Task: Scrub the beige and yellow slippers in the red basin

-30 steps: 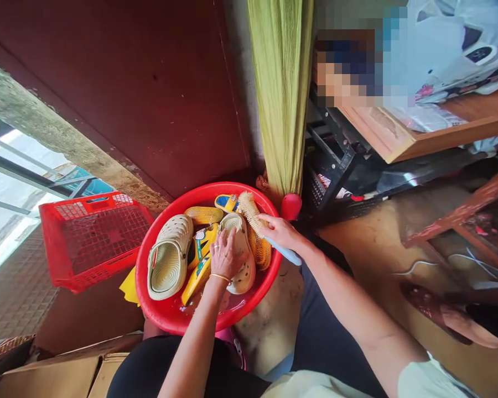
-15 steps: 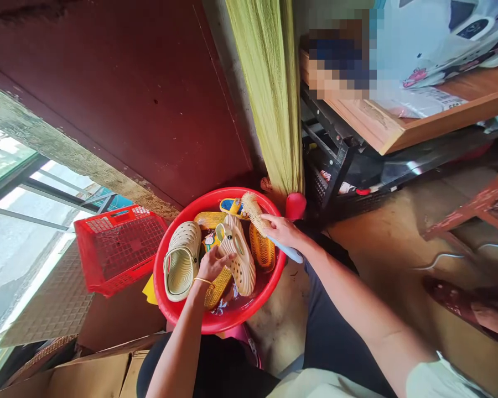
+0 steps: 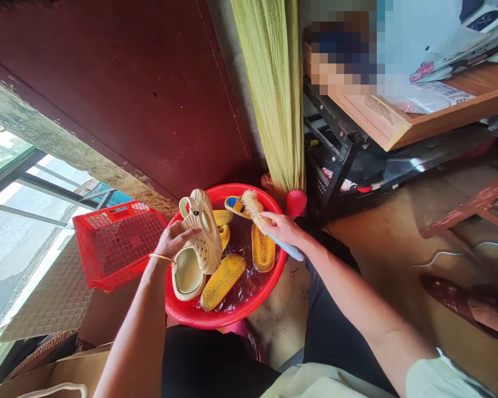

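Observation:
My left hand (image 3: 175, 239) grips a beige clog (image 3: 207, 237) over the left side of a red basin (image 3: 228, 320). Under it another beige clog (image 3: 190, 273) lies in the basin, partly covered. My right hand (image 3: 284, 229) is closed on a scrub brush (image 3: 288, 247) with pale bristles and a light blue handle, at the basin's right side. Yellow slippers rest in the water: one (image 3: 223, 282) at the front, one (image 3: 263, 249) below the brush, and a blue and yellow one (image 3: 236, 206) at the back.
A red plastic crate (image 3: 122, 243) stands left of the basin. Behind it are a dark red panel (image 3: 120, 99) and a yellow-green curtain (image 3: 274, 94). At the right are a wooden tray (image 3: 398, 127) on a black metal frame and a person's foot in a sandal (image 3: 460, 304).
My left hand has moved left with the beige clog, from the basin's middle to above the other clog. More water and the front yellow slipper now show. My right hand has barely moved.

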Action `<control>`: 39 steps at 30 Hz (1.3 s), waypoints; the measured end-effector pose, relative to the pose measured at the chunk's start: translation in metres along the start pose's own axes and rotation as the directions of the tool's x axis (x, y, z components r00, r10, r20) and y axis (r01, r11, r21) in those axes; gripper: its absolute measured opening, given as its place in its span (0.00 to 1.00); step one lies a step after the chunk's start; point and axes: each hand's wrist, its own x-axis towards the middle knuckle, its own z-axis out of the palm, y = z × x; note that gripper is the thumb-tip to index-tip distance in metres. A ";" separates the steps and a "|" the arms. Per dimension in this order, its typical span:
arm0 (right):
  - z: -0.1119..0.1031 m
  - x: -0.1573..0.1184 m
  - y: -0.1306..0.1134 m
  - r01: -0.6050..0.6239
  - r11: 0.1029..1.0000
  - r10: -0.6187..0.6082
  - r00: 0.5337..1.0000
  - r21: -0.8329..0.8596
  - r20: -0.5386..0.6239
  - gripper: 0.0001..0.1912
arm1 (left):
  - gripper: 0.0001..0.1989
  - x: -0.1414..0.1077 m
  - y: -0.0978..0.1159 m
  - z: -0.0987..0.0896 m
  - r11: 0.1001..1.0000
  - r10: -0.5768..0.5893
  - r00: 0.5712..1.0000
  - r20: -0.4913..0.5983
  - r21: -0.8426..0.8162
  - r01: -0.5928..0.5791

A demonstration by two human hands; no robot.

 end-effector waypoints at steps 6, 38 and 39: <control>-0.005 0.001 0.002 -0.035 0.999 0.036 0.999 0.022 -0.024 0.29 | 0.32 0.021 0.031 0.042 0.633 -0.003 0.999 -0.036 0.774 0.030; 0.000 -0.005 -0.004 -0.061 0.993 0.066 0.997 0.098 -0.046 0.27 | 0.11 0.058 0.022 0.114 0.982 0.073 0.997 0.033 -0.177 -0.066; 0.002 -0.005 -0.004 -0.049 0.996 0.054 0.997 0.078 -0.063 0.27 | 0.12 0.054 0.024 0.110 0.965 0.087 0.996 0.015 -0.249 -0.081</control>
